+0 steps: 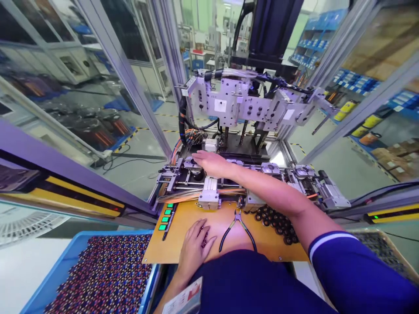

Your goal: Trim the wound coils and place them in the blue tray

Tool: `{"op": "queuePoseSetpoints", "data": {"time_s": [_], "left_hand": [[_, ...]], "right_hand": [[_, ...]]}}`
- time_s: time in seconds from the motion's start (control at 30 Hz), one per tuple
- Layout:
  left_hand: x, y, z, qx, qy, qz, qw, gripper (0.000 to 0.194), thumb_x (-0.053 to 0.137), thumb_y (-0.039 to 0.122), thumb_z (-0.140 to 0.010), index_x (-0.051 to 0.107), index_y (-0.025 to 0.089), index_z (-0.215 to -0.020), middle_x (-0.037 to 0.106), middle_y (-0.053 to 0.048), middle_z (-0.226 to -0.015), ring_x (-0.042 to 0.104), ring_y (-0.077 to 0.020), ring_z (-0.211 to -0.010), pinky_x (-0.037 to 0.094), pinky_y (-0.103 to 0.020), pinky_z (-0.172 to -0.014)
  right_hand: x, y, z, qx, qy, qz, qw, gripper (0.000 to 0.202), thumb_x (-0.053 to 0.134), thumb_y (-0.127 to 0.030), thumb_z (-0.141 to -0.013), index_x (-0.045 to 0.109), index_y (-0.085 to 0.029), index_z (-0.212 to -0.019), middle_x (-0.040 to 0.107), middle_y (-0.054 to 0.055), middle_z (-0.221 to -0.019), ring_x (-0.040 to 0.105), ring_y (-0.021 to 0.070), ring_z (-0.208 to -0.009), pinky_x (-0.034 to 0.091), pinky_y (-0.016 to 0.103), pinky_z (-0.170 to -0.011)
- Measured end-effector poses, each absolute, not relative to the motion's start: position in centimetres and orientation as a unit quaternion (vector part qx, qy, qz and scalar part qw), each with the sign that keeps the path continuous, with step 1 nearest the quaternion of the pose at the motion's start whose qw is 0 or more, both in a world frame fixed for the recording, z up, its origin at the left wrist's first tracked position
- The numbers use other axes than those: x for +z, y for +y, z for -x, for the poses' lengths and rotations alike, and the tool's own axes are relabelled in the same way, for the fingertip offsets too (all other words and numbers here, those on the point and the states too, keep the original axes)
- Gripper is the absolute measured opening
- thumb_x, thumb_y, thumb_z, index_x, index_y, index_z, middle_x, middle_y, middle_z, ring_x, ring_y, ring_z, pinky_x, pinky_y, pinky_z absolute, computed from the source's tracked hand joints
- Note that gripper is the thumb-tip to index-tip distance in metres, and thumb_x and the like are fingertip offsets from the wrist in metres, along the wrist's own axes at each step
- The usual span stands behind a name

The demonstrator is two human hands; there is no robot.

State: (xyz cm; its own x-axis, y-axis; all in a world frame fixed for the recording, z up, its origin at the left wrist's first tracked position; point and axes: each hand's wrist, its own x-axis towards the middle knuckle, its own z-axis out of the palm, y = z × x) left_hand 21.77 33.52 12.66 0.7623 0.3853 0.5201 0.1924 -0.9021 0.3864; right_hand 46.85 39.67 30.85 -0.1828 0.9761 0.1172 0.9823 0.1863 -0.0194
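My right hand [209,162] reaches across to the left end of the machine's fixture row [209,198], over a round fixture. Its fingers point left, and whatever lies under the fingertips is hidden. Low on the orange work board [183,211], my left hand [196,242] curls around small dark-red parts [204,235] that show between thumb and fingers. Pliers with dark, yellowish handles [238,216] lie with handles spread, to the right of my left hand. A pile of dark round parts [276,223] sits below my right forearm.
A blue tray [77,244] full of small coils stands at lower left, another tray [401,257] at lower right. Green buttons [165,219] line the board's left edge. The machine head [245,102] hangs above, between metal frame posts [131,83].
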Motion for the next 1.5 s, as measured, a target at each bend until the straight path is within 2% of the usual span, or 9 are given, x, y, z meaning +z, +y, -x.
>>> {"op": "queuePoseSetpoints", "data": {"time_s": [0.1, 0.27, 0.53, 0.7, 0.8, 1.0, 1.13, 1.37, 1.5], "left_hand": [[12.4, 33.6, -21.8, 0.304, 0.145, -0.929, 0.156, 0.022, 0.065, 0.032, -0.089, 0.065, 0.019, -0.105, 0.068, -0.015, -0.121, 0.065, -0.0292, -0.113, 0.056, -0.044, -0.094], [11.8, 33.8, -22.4, 0.293, 0.124, -0.934, 0.166, 0.023, 0.062, 0.03, -0.09, 0.064, 0.016, -0.108, 0.065, -0.018, -0.12, 0.063, -0.033, -0.113, 0.053, -0.051, -0.094], [12.4, 33.4, -23.7, 0.29, 0.124, -0.934, 0.169, 0.026, 0.069, 0.028, -0.086, 0.063, 0.018, -0.11, 0.065, -0.017, -0.119, 0.063, -0.0329, -0.11, 0.053, -0.053, -0.094], [14.7, 32.5, -22.3, 0.334, 0.152, -0.918, 0.151, 0.045, 0.076, 0.028, -0.08, 0.06, 0.019, -0.121, 0.064, -0.018, -0.123, 0.059, -0.0358, -0.12, 0.049, -0.06, -0.102], [17.5, 31.5, -21.9, 0.334, 0.168, -0.905, 0.201, 0.039, 0.074, 0.026, -0.081, 0.063, 0.021, -0.118, 0.067, -0.014, -0.121, 0.063, -0.0321, -0.115, 0.05, -0.056, -0.102], [22.9, 28.2, -24.5, 0.173, 0.085, -0.847, 0.496, 0.033, 0.063, 0.037, -0.09, 0.068, 0.021, -0.118, 0.077, -0.008, -0.104, 0.074, -0.0213, -0.088, 0.062, -0.034, -0.079], [24.1, 27.1, -25.8, 0.153, 0.083, -0.767, 0.618, 0.036, 0.061, 0.041, -0.092, 0.07, 0.018, -0.118, 0.079, -0.01, -0.099, 0.077, -0.0218, -0.083, 0.064, -0.031, -0.073], [24.1, 28.1, -24.4, 0.307, 0.101, -0.82, 0.473, 0.023, 0.072, 0.022, -0.084, 0.073, 0.024, -0.107, 0.077, -0.005, -0.102, 0.073, -0.0188, -0.093, 0.061, -0.031, -0.084], [22.3, 28.7, -23.4, 0.35, 0.123, -0.846, 0.383, 0.039, 0.072, 0.023, -0.085, 0.064, 0.024, -0.123, 0.075, -0.005, -0.107, 0.072, -0.0187, -0.096, 0.06, -0.032, -0.085]], "right_hand": [[32.1, 34.8, -46.0, -0.078, -0.742, 0.652, 0.137, 0.047, 0.04, 0.0, -0.092, 0.051, -0.003, -0.137, 0.045, 0.017, -0.15, 0.041, 0.024, -0.141, 0.04, 0.044, -0.116], [31.3, 20.8, -45.0, -0.17, -0.687, 0.625, 0.329, 0.037, 0.039, -0.009, -0.097, 0.061, -0.007, -0.126, 0.061, 0.014, -0.134, 0.05, 0.0202, -0.134, 0.044, 0.041, -0.115], [19.2, 6.7, -43.8, -0.07, -0.445, 0.834, 0.318, 0.021, 0.054, -0.018, -0.094, 0.071, -0.015, -0.107, 0.071, 0.014, -0.106, 0.067, 0.0243, -0.102, 0.055, 0.048, -0.098], [15.1, 7.3, -44.1, -0.018, -0.423, 0.85, 0.314, 0.017, 0.057, -0.01, -0.089, 0.073, -0.012, -0.094, 0.058, 0.022, -0.132, 0.048, 0.0355, -0.132, 0.043, 0.061, -0.107], [15.4, 8.2, -44.0, -0.004, -0.414, 0.843, 0.343, 0.025, 0.05, -0.005, -0.09, 0.073, -0.012, -0.085, 0.057, 0.022, -0.133, 0.045, 0.0367, -0.134, 0.039, 0.065, -0.108], [20.9, 9.9, -39.7, 0.029, -0.461, 0.759, 0.46, 0.011, 0.063, -0.024, -0.093, 0.073, -0.02, -0.092, 0.061, 0.012, -0.128, 0.057, 0.0224, -0.123, 0.053, 0.041, -0.102], [24.5, 11.8, -37.2, 0.074, -0.476, 0.648, 0.589, 0.008, 0.065, -0.024, -0.092, 0.072, -0.021, -0.091, 0.062, 0.012, -0.126, 0.062, 0.0203, -0.115, 0.054, 0.036, -0.099], [24.8, 14.5, -36.7, 0.215, -0.457, 0.607, 0.613, 0.01, 0.066, -0.026, -0.092, 0.071, -0.018, -0.094, 0.062, 0.013, -0.126, 0.064, 0.0194, -0.113, 0.051, 0.037, -0.102], [26.2, 15.8, -38.5, 0.205, -0.499, 0.599, 0.592, 0.01, 0.063, -0.023, -0.093, 0.072, -0.017, -0.094, 0.065, 0.013, -0.122, 0.064, 0.0175, -0.113, 0.052, 0.034, -0.099]]}}
